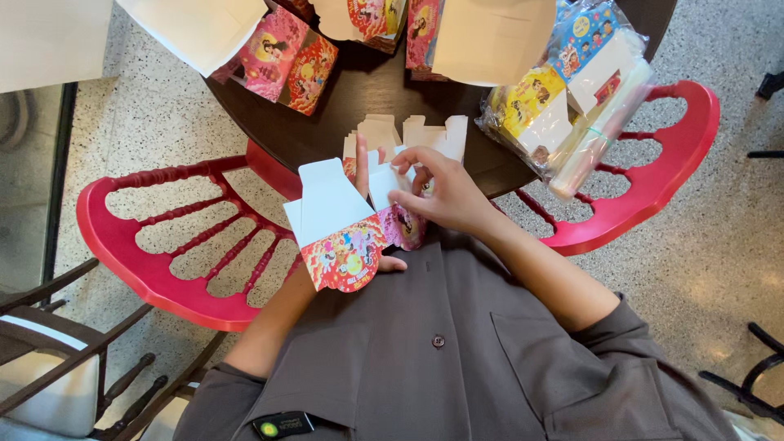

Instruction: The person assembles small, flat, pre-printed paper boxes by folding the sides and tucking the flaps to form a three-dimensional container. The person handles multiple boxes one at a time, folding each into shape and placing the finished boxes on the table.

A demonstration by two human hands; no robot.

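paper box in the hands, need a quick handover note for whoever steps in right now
Left hand: under the half-folded paper box, holding it from below, mostly hidden.
Right hand: fingers pinching a white flap at the box's top.
Box: white inside, red cartoon print outside, flaps still open, held above the lap at the edge of the dark round table.
Done: some folded boxes lie on the table's far side.
Left: a stack of flat blanks by the hands; bagged printed blanks at right.

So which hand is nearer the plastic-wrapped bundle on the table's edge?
Right. The right hand sits just beside the bundle; the left hand is farther, under the small box.
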